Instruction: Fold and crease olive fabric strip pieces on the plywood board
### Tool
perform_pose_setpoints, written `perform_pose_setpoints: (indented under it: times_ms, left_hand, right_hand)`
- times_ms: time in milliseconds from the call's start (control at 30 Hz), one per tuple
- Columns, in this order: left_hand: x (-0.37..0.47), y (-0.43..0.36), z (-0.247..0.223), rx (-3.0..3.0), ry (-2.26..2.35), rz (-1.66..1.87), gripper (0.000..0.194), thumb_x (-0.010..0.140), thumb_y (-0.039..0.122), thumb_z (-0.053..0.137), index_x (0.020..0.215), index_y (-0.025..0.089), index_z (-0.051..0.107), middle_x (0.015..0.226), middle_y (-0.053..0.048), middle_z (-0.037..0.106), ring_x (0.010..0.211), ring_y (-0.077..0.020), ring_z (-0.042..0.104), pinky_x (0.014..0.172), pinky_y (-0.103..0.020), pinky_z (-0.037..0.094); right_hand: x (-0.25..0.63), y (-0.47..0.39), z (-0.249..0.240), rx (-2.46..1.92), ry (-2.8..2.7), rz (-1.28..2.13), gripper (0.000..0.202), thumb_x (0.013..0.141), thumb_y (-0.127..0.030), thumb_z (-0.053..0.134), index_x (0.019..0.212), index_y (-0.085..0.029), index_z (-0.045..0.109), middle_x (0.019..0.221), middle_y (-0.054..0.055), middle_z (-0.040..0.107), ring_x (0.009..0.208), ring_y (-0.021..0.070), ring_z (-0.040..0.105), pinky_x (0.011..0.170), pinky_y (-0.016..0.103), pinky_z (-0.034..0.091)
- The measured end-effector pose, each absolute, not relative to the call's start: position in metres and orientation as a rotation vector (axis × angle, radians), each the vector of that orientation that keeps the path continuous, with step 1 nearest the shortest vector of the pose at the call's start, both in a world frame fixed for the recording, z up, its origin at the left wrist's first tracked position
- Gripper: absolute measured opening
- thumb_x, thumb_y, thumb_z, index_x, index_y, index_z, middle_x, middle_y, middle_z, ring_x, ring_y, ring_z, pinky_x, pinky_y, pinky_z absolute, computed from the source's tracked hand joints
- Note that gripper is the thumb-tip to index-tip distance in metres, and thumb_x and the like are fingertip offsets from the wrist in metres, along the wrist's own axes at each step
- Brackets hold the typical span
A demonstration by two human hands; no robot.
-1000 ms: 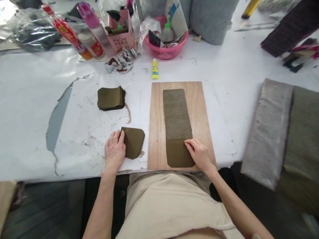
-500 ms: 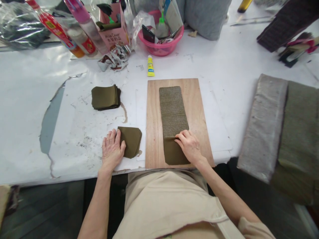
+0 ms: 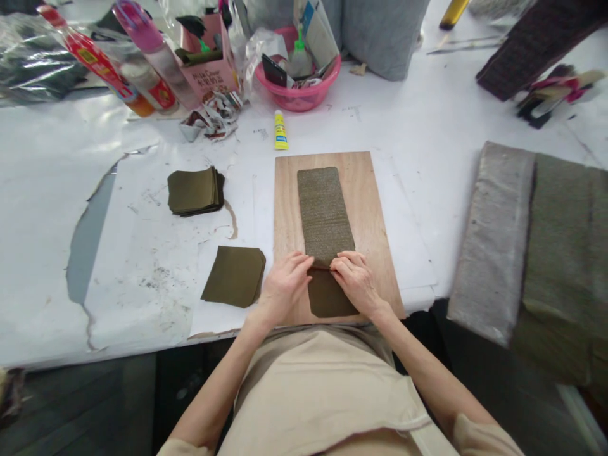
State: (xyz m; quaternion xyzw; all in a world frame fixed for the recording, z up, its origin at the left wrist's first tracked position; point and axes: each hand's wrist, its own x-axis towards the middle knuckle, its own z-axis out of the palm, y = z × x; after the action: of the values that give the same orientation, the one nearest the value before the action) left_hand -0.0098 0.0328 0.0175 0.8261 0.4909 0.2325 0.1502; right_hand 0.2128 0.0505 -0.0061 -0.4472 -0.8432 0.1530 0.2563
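On a wooden board [image 3: 380, 253] in front of me lies a long textured olive-brown fabric strip [image 3: 325, 212]. A smooth olive piece [image 3: 330, 297] lies at its near end. My left hand [image 3: 287, 282] pinches the strip's near edge at its left corner. At the right corner of that edge, the fingers of my right hand [image 3: 354, 278] are closed on it too. The edge looks slightly lifted between my hands. Left of the board rests a small stack of smooth olive pieces [image 3: 235, 275], with a thicker stack [image 3: 192, 190] behind it.
A yellow glue tube [image 3: 280, 131] lies behind the board. Farther back stand a pink basket [image 3: 304, 95], a pink box [image 3: 213, 69] and bottles [image 3: 147, 85]. Folded fabric [image 3: 491, 240] hangs over the table edge at the right. The white table covering [image 3: 133, 266] is torn at left.
My left hand has left the small stack and moved right onto the board, taking hold of the strip's edge. My right hand stays at that edge. The whole view has shifted slightly.
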Motion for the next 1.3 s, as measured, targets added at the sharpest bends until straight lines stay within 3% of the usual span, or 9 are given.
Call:
perform_pose_setpoints:
  times_ms: [100, 267, 467, 633, 833, 1300]
  left_hand:
    - [0.024, 0.046, 0.009, 2.477, 1.264, 0.521, 0.034, 0.093, 0.017, 0.054, 0.127, 0.019, 0.053, 0.114, -0.009, 0.063, 0.116, -0.0252, 0.052, 0.097, -0.043, 0.046]
    - [0.029, 0.057, 0.008, 2.552, 1.306, 0.369, 0.011, 0.092, 0.028, 0.06, 0.099, 0.021, 0.065, 0.088, -0.005, 0.062, 0.094, -0.0241, 0.054, 0.082, -0.04, 0.042]
    - [0.019, 0.06, 0.009, 2.526, 1.354, 0.359, 0.009, 0.093, 0.029, 0.059, 0.095, 0.023, 0.065, 0.088, -0.004, 0.064, 0.092, -0.0234, 0.053, 0.078, -0.039, 0.038]
    - [0.017, 0.063, 0.007, 2.519, 1.331, 0.382, 0.009, 0.091, 0.03, 0.061, 0.095, 0.023, 0.065, 0.089, -0.004, 0.064, 0.093, -0.0238, 0.052, 0.079, -0.039, 0.04]
    - [0.009, 0.064, 0.007, 2.429, 1.319, 0.439, 0.012, 0.091, 0.031, 0.062, 0.094, 0.02, 0.066, 0.087, -0.005, 0.063, 0.089, -0.0223, 0.053, 0.077, -0.036, 0.044]
    - [0.0, 0.057, -0.008, 2.248, 1.358, 0.765, 0.017, 0.096, 0.026, 0.051, 0.094, 0.019, 0.067, 0.088, -0.006, 0.062, 0.088, -0.0194, 0.055, 0.077, -0.034, 0.049]
  right_hand:
    - [0.214, 0.05, -0.01, -1.211, -2.244, 0.396, 0.01, 0.096, -0.019, 0.048, 0.092, -0.021, 0.057, 0.089, 0.005, 0.065, 0.102, 0.0206, 0.056, 0.093, 0.036, 0.044]
    - [0.235, 0.054, -0.008, -1.319, -2.212, 0.412, 0.006, 0.093, -0.027, 0.058, 0.096, -0.021, 0.058, 0.086, 0.004, 0.064, 0.091, 0.0218, 0.057, 0.084, 0.036, 0.044]
    - [0.27, 0.06, 0.003, -1.434, -2.264, 0.369, 0.018, 0.085, -0.038, 0.069, 0.09, -0.022, 0.062, 0.082, 0.004, 0.065, 0.085, 0.0247, 0.056, 0.076, 0.039, 0.044]
    - [0.245, 0.06, 0.004, -1.306, -2.239, 0.485, 0.024, 0.09, -0.032, 0.062, 0.113, -0.024, 0.061, 0.108, 0.007, 0.065, 0.105, 0.0251, 0.055, 0.09, 0.041, 0.046]
    - [0.217, 0.061, -0.008, -1.227, -2.253, 0.518, 0.014, 0.093, -0.024, 0.057, 0.104, -0.021, 0.065, 0.097, 0.006, 0.067, 0.097, 0.0225, 0.056, 0.087, 0.039, 0.047]
    - [0.221, 0.057, -0.013, -1.245, -2.209, 0.496, 0.023, 0.097, -0.022, 0.05, 0.109, -0.026, 0.069, 0.094, 0.005, 0.064, 0.095, 0.0198, 0.054, 0.085, 0.035, 0.048]
